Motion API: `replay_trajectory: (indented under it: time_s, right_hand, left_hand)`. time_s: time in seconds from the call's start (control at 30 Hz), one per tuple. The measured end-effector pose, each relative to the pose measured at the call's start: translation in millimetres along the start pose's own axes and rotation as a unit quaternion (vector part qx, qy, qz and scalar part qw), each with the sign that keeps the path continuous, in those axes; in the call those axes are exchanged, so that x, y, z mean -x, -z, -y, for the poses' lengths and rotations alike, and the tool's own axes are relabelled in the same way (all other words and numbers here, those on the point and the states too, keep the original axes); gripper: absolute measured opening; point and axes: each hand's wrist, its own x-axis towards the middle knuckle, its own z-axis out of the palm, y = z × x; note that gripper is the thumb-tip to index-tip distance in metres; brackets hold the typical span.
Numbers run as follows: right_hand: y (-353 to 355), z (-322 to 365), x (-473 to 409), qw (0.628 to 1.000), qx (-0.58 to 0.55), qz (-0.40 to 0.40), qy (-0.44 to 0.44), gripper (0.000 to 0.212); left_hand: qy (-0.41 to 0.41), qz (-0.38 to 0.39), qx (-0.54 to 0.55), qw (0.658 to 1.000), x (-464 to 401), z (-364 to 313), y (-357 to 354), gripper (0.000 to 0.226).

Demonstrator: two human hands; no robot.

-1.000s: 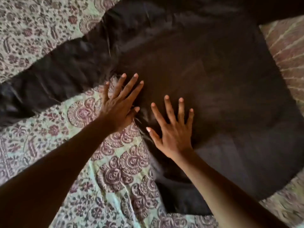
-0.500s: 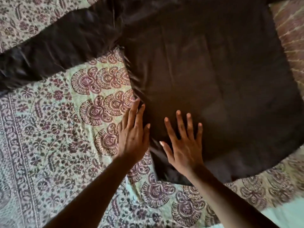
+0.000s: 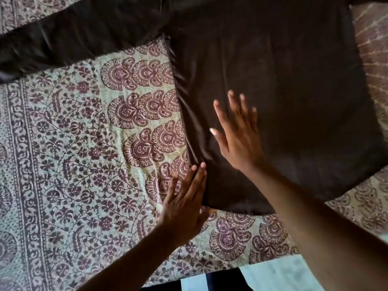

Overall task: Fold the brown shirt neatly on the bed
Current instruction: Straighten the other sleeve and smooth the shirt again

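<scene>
The brown shirt (image 3: pixel 277 85) lies spread flat on the bed, its body filling the upper right and one long sleeve (image 3: pixel 79 36) stretching out to the upper left. My right hand (image 3: pixel 237 135) lies flat on the shirt's lower left part, fingers straight and spread. My left hand (image 3: pixel 184 200) rests flat by the shirt's lower left corner, fingers together, fingertips at the shirt's side edge and palm over the bedspread. Neither hand holds any cloth.
A patterned bedspread (image 3: pixel 73 164) in pale green and maroon covers the bed. The bed's near edge (image 3: pixel 210 271) runs along the bottom, with pale floor (image 3: pixel 273 278) beyond it. A reddish striped cloth (image 3: pixel 373 45) shows at the right edge.
Both hands have slid down the shirt's left side toward its hem. My left hand has come off the shirt onto the bedspread by the lower corner, and the view has shifted.
</scene>
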Motion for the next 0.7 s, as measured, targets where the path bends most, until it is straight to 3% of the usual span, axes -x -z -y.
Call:
replay_trajectory:
  time_s: [0.1,0.17,0.23,0.3,0.4,0.57,0.7]
  right_hand:
    - [-9.7,2.5,-34.4,0.997,0.02,0.041,0.068,0.067]
    - [-19.9,5.1,-34.8,0.994,0.046,0.066,0.077,0.067]
    - [-25.2,8.4,-18.4,0.993,0.068,0.061,0.07,0.068]
    - [-25.6,13.8,13.6,0.993,0.066,0.066,0.072,0.07]
    - [-26.2,23.4,79.3,0.989,0.062,0.089,0.103,0.071]
    - [-27.1,25.4,149.6,0.977,0.012,0.132,0.165,0.059]
    - [-12.3,16.7,127.7,0.996,-0.054,0.037,0.054,0.057]
  left_hand:
    - [0.007,-0.053,0.055,0.997,-0.3,-5.4,6.3,0.063]
    - [0.076,-0.124,0.109,0.983,-14.0,-2.3,24.3,0.047]
    - [0.161,-0.194,0.126,0.96,-41.3,10.4,49.0,0.046]
    - [0.183,-0.224,0.12,0.95,-73.6,28.1,69.3,0.047]
    - [0.106,-0.192,0.1,0.971,-123.3,56.4,84.3,0.053]
    - [-0.03,-0.079,-0.027,0.996,-149.4,68.8,55.7,0.07]
    - [-0.041,-0.043,-0.035,0.998,-95.6,48.5,22.1,0.079]
